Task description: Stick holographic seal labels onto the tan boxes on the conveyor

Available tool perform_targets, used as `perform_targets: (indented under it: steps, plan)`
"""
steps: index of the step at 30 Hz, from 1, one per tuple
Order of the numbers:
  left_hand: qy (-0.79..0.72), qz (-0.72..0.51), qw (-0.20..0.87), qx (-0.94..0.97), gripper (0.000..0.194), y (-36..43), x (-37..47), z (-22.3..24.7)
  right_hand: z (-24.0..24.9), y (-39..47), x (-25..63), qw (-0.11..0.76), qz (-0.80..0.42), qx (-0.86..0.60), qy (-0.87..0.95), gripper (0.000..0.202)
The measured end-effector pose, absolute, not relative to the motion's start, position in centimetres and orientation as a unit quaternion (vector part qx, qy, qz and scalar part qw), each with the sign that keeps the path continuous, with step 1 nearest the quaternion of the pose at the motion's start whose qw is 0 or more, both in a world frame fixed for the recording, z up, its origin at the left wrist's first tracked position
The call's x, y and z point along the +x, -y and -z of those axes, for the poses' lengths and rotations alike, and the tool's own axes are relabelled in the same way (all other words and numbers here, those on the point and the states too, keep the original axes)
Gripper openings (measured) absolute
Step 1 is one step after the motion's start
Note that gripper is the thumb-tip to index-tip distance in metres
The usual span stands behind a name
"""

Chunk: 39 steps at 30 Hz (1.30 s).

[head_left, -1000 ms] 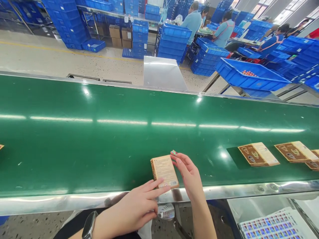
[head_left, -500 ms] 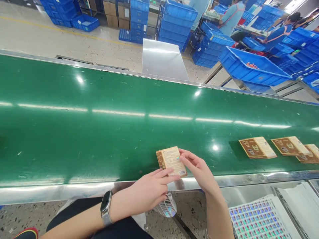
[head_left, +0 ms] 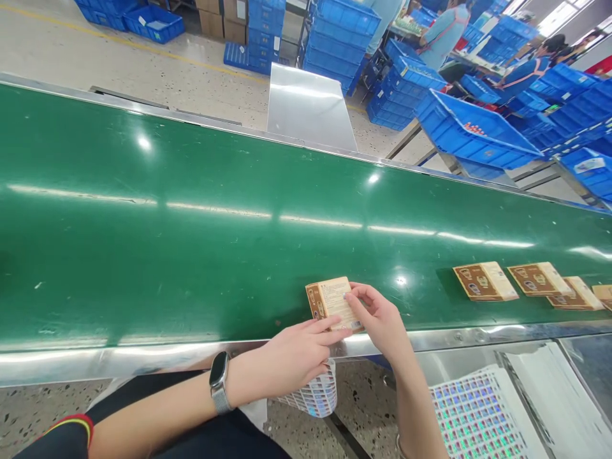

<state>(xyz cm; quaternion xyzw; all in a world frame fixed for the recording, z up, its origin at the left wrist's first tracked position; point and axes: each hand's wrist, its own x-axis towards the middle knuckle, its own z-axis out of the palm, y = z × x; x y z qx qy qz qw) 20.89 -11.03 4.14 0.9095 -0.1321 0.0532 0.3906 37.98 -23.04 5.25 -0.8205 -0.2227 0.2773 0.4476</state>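
A small brown and cream box (head_left: pixel 335 294) stands at the near edge of the green conveyor belt, its printed cream face toward me. My right hand (head_left: pixel 377 313) grips the box's right side, with the thumb pressed on a tiny shiny sticker on the cream face. My left hand (head_left: pixel 295 354) rests its extended fingers across the lower part of that face. Below them, its thumb side pinches a curled sheet of shiny stickers (head_left: pixel 319 394), which hangs under the belt's metal edge. The left fingers hide the lower left of the box.
Several similar boxes (head_left: pixel 484 282) lie on the belt (head_left: pixel 191 268) to the right. A flat sheet of holographic stickers (head_left: pixel 478 414) and white paper (head_left: pixel 557 395) lie on a metal surface at lower right. Beyond the belt are a blue bin (head_left: pixel 482 137), stacked crates and other people.
The right thumb has pressed down over the sticker on the box's face. The boxes at right appear further left, and another one shows at the right edge; the view has shifted slightly.
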Motion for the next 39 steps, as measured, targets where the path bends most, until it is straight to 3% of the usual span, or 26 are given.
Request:
perform_targets:
  steps: [12, 18, 24, 28, 31, 39]
  plan:
    - [0.147, -0.014, 0.471, 0.87, 0.02, 11.4, 23.4, -3.9, -2.4, 22.9, 38.1, 0.457, -0.068, -0.881, 0.1, 0.051]
    - [-0.042, 0.018, 0.628, 0.777, 0.01, 10.1, 19.6, -4.7, -5.0, 24.4, 37.6, 0.451, 0.008, -0.884, 0.121, 0.055]
    - [-0.175, -0.032, 0.64, 0.748, 0.018, 7.7, 14.9, -5.4, -6.6, 22.6, 30.2, 0.42, -0.212, -0.759, 0.45, 0.03]
    - [-0.23, -0.083, 0.683, 0.688, 0.025, 7.2, 12.6, -6.2, -6.1, 19.0, 27.4, 0.469, -0.174, -0.717, 0.485, 0.03]
    - [-0.272, -0.12, 0.699, 0.651, 0.024, 7.0, 10.9, -6.7, -5.7, 17.0, 26.8, 0.453, -0.187, -0.692, 0.53, 0.026]
    - [-0.336, -0.144, 0.625, 0.69, 0.03, 4.3, 6.4, -7.0, -5.4, 13.9, 22.9, 0.428, -0.172, -0.625, 0.63, 0.015]
